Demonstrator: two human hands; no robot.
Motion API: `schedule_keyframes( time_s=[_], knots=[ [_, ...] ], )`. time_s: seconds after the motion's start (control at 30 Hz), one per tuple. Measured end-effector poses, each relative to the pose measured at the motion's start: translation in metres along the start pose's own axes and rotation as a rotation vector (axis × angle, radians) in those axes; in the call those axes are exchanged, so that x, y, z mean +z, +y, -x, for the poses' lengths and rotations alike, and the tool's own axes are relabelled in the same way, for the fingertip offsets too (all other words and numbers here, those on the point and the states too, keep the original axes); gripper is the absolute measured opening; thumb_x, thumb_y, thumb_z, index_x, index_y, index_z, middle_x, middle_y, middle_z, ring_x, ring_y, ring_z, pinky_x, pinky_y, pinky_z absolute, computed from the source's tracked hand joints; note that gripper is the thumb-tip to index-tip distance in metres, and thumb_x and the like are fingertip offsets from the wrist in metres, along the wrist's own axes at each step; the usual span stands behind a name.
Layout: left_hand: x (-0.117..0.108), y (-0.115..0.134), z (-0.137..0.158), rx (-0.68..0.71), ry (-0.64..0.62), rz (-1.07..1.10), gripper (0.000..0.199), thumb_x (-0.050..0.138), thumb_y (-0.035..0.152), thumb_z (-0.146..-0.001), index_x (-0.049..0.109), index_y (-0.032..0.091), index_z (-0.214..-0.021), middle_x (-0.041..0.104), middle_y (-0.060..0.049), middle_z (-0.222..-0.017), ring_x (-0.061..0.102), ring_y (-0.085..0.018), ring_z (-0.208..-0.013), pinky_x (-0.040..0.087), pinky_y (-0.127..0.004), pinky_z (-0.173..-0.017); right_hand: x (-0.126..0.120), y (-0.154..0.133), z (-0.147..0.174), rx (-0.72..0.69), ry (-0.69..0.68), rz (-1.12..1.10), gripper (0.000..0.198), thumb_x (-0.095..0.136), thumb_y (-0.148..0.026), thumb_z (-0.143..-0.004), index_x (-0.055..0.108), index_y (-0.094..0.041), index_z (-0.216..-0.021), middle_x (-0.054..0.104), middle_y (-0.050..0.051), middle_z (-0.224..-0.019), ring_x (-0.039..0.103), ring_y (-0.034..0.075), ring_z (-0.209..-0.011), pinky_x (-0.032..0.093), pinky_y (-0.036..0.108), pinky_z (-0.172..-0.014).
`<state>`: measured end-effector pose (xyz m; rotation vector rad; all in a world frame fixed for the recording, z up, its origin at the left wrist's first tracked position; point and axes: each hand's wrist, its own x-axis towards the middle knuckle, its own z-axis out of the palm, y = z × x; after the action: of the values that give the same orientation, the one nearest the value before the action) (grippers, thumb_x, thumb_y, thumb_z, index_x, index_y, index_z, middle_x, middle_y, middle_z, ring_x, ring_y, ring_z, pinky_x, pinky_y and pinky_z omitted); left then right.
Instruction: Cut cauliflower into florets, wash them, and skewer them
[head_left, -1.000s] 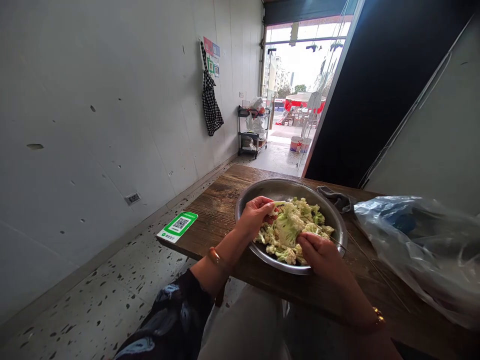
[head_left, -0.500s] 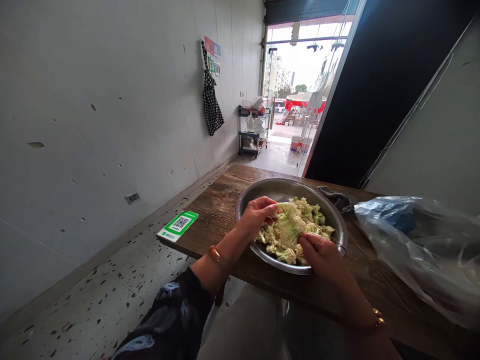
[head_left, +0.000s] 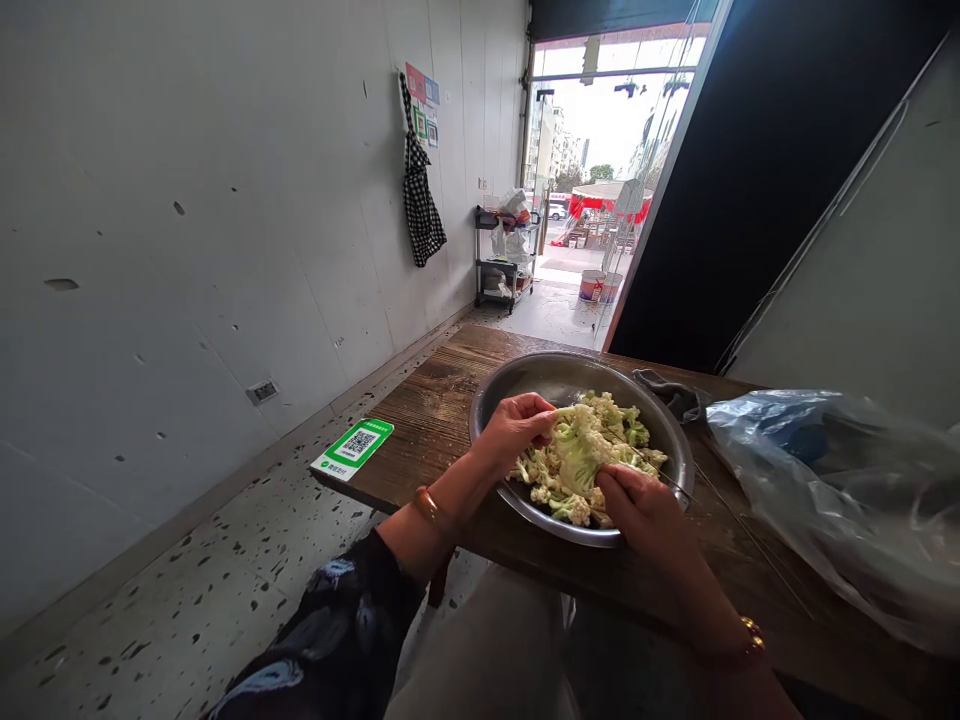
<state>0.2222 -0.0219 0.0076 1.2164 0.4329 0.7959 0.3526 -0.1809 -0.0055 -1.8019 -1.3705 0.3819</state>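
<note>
A wide metal bowl (head_left: 517, 378) full of cut cauliflower (head_left: 574, 508) stands on the wooden table. Over it, my left hand (head_left: 517, 428) pinches the upper left end of a pale green-white cauliflower floret (head_left: 581, 455). My right hand (head_left: 636, 500) is closed, thumb and forefinger at the lower right edge of the same floret. A thin skewer (head_left: 679, 490) slants past the right hand's knuckles toward the bowl's rim; whether those fingers grip it too is hidden.
More thin skewers (head_left: 772, 565) lie on the table (head_left: 427, 400) right of the bowl, beside a clear plastic bag (head_left: 832, 480). A dark cloth (head_left: 671, 393) rests behind the bowl. At the left table corner is a green QR-code card (head_left: 354, 448).
Both hands keep their hold on the floret, almost unmoved. The left fingers have shifted slightly at its end. The whole view has moved a little.
</note>
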Motion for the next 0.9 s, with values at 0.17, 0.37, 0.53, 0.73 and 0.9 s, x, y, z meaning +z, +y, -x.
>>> schedule_keyframes(
  time_s=[0.17, 0.37, 0.53, 0.73, 0.9],
  knots=[
    [-0.0003, 0.0005, -0.0007, 0.003, -0.01, -0.031, 0.03, 0.082, 0.038, -0.062, 0.063, 0.014, -0.066, 0.054, 0.002, -0.059, 0.045, -0.007, -0.052, 0.039, -0.021, -0.05, -0.0003, -0.0006, 0.0001, -0.04, 0.016, 0.021, 0.037, 0.044, -0.044, -0.092, 0.049, -0.022, -0.062, 0.051, -0.001, -0.058, 0.044, 0.014, -0.057, 0.033, 0.027, -0.056],
    [-0.0009, -0.0009, -0.0015, -0.009, -0.079, -0.094, 0.032, 0.082, 0.04, -0.062, 0.064, 0.014, -0.064, 0.054, 0.002, -0.058, 0.045, -0.007, -0.052, 0.037, -0.021, -0.051, 0.0004, 0.0007, -0.0005, -0.042, 0.025, 0.017, 0.038, 0.044, -0.044, -0.092, 0.045, -0.022, -0.061, 0.048, -0.001, -0.057, 0.044, 0.014, -0.058, 0.033, 0.027, -0.056],
    [0.0024, -0.0008, -0.001, -0.008, -0.114, -0.091, 0.032, 0.081, 0.04, -0.063, 0.062, 0.014, -0.063, 0.054, 0.002, -0.057, 0.045, -0.007, -0.052, 0.039, -0.021, -0.052, 0.0003, 0.0008, -0.0011, -0.011, 0.015, -0.014, 0.036, 0.045, -0.043, -0.09, 0.047, -0.022, -0.061, 0.047, -0.002, -0.057, 0.042, 0.014, -0.056, 0.032, 0.027, -0.053],
    [0.001, -0.0004, -0.0047, -0.081, -0.059, 0.057, 0.041, 0.081, 0.051, -0.063, 0.072, 0.013, -0.079, 0.065, -0.005, -0.076, 0.058, -0.011, -0.066, 0.047, -0.022, -0.059, -0.0046, -0.0002, -0.0021, 0.099, -0.086, -0.226, 0.041, 0.048, -0.054, -0.091, 0.045, -0.023, -0.065, 0.041, -0.006, -0.047, 0.035, 0.01, -0.044, 0.029, 0.025, -0.045],
    [0.0015, -0.0085, -0.0075, -0.147, -0.126, 0.079, 0.048, 0.081, 0.055, -0.063, 0.074, 0.013, -0.085, 0.067, -0.006, -0.078, 0.061, -0.013, -0.067, 0.048, -0.023, -0.058, -0.0061, 0.0039, -0.0052, 0.092, -0.106, -0.196, 0.043, 0.048, -0.057, -0.09, 0.045, -0.023, -0.065, 0.042, -0.006, -0.046, 0.035, 0.01, -0.043, 0.03, 0.025, -0.044]
  ],
)
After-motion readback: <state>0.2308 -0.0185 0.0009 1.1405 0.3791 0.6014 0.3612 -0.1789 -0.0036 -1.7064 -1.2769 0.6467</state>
